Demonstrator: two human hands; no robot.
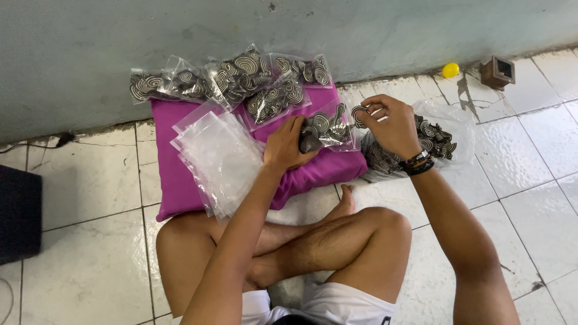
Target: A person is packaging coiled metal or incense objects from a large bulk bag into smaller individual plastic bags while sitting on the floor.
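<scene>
Center frame: left hand (288, 144) grips a part-filled bag (325, 127) on the pink cushion (174, 174); right hand (391, 123) pinches a spiral disc (359, 112) (fingers pressed tog.).

Cushion (180, 180) on floor (90, 241), against wall (120, 54), ahead of crossed legs. Stack of empty bags (220, 156) on cushion's left half. Filled bags (241, 78) in row along cushion's far edge, by wall. Left hand (286, 144) on part-filled bag (325, 126) at cushion's right end. Right hand (391, 123) over big bag of discs (433, 138) on floor, right of cushion. Ball (450, 70) and small box (497, 72) far right at wall.
</scene>
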